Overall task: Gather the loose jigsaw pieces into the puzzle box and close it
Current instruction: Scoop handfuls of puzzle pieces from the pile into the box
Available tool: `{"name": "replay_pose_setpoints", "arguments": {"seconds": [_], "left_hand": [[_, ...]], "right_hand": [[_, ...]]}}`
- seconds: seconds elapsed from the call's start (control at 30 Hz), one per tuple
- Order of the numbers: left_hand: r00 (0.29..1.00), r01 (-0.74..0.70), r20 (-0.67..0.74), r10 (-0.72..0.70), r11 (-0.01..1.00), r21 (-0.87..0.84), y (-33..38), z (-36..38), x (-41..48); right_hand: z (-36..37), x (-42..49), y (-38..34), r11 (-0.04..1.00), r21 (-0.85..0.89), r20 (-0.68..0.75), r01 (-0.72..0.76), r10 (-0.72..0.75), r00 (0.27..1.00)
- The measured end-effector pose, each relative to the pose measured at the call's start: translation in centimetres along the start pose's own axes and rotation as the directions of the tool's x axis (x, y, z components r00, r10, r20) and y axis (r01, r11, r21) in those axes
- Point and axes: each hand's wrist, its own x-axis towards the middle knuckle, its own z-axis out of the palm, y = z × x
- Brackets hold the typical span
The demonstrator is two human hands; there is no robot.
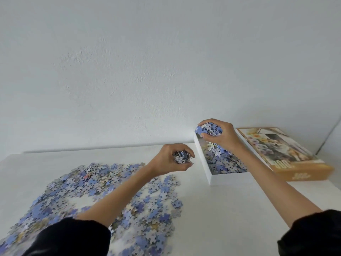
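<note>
A wide spread of blue and grey jigsaw pieces [103, 193] covers the left half of the white table. The white puzzle box base [228, 177] stands open at the right, with a heap of pieces inside. My right hand [220, 134] hovers above the far end of the box and grips a handful of pieces; a few pieces are in the air below it, over the box. My left hand [172, 158] is raised just left of the box, fingers curled round another handful. The box lid [287, 154], printed with flowers, lies to the right of the base.
The white table [212, 209] meets a white wall at the back. The table's right edge runs close past the lid. Bare table surface lies between the piece spread and the box, under my right forearm.
</note>
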Motion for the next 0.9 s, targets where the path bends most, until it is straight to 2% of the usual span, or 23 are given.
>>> {"name": "replay_pose_setpoints", "arguments": {"seconds": [0.17, 0.43, 0.6, 0.9], "left_hand": [[0.997, -0.057, 0.059, 0.057, 0.998, -0.007, 0.7, 4.6, 5.5], [0.984, -0.112, 0.142, 0.105, 0.993, 0.037, -1.1, 11.0, 11.7], [0.971, -0.129, 0.224, 0.080, 0.969, 0.213, -3.7, 13.1, 13.4], [0.952, -0.267, 0.223, 0.210, 0.927, 0.263, -5.3, 13.5, 13.2]], "right_hand": [[-4.4, 0.4, 5.0, 0.993, -0.104, 0.001, -0.052, 0.053, 0.999], [-5.7, 1.1, 12.4, 0.982, -0.120, 0.056, -0.147, 0.155, 0.986], [-4.9, 1.5, 16.2, 0.971, -0.164, 0.088, -0.173, 0.189, 0.978], [-4.4, 1.8, 17.5, 0.971, -0.106, 0.044, -0.215, 0.221, 0.974]]}}
